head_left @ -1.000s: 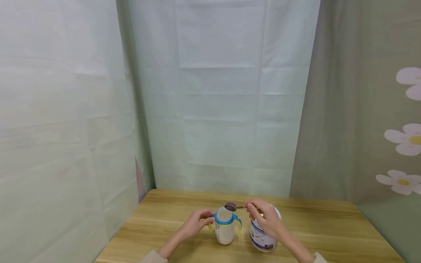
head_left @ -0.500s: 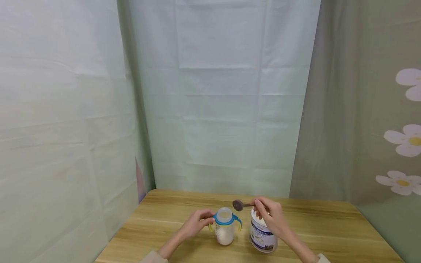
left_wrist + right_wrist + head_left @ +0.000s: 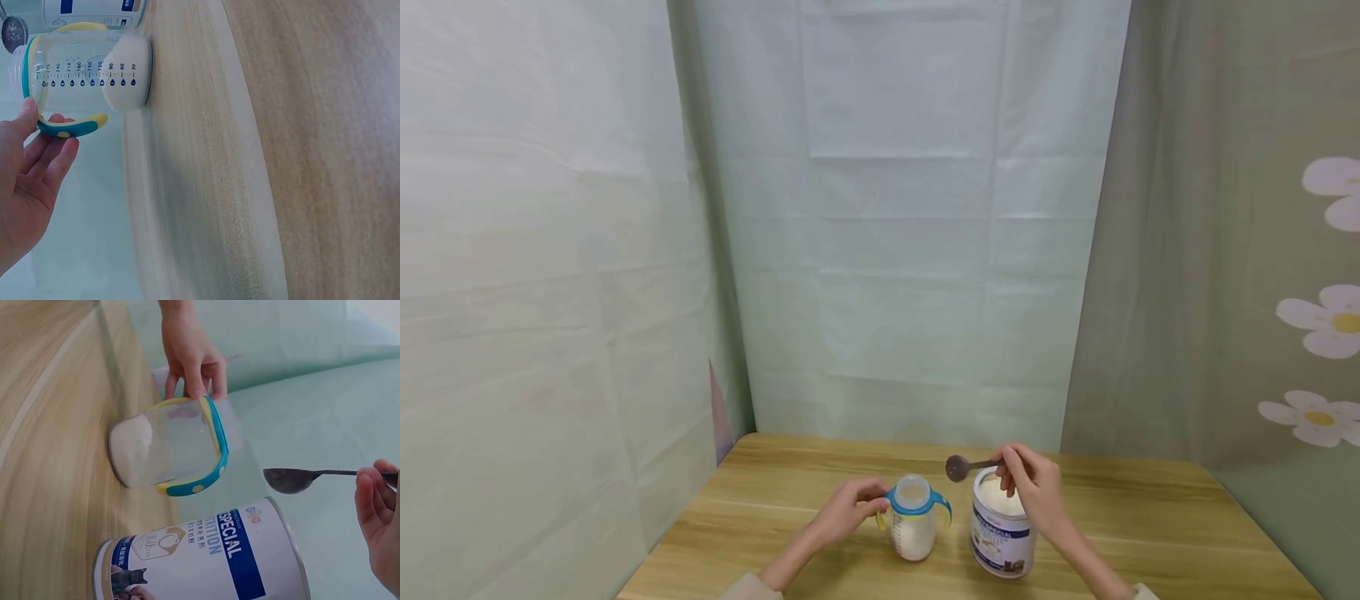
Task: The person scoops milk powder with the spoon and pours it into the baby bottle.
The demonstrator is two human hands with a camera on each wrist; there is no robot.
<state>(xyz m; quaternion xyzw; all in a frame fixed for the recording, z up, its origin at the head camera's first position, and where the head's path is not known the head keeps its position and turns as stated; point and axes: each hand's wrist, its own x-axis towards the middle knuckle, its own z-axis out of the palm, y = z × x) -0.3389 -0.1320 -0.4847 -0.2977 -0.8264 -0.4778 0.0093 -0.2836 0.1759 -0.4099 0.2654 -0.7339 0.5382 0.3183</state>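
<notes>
A clear baby bottle (image 3: 913, 533) with a blue-and-yellow two-handled collar stands uncapped on the table. White powder (image 3: 128, 72) fills its lower part, beside printed volume marks. My left hand (image 3: 844, 510) pinches the bottle's left handle (image 3: 72, 127) between thumb and fingers. To the right stands an open white can (image 3: 1002, 542) of milk powder, its label facing me and pale powder (image 3: 998, 493) showing inside. Over the can, my right hand (image 3: 1030, 483) pinches the handle of a dark spoon (image 3: 290, 480). The spoon's round bowl hangs left of the can's rim, between can and bottle.
Both vessels stand on a wood-grain table (image 3: 805, 475), near its front. Pale green curtains (image 3: 910, 292) hang behind and at the left; a curtain with printed white flowers (image 3: 1318, 417) hangs on the right.
My right hand has drawn the spoon from over the bottle's mouth to the right, toward the can, uncovering the can's opening. My left hand and the bottle have stayed in place.
</notes>
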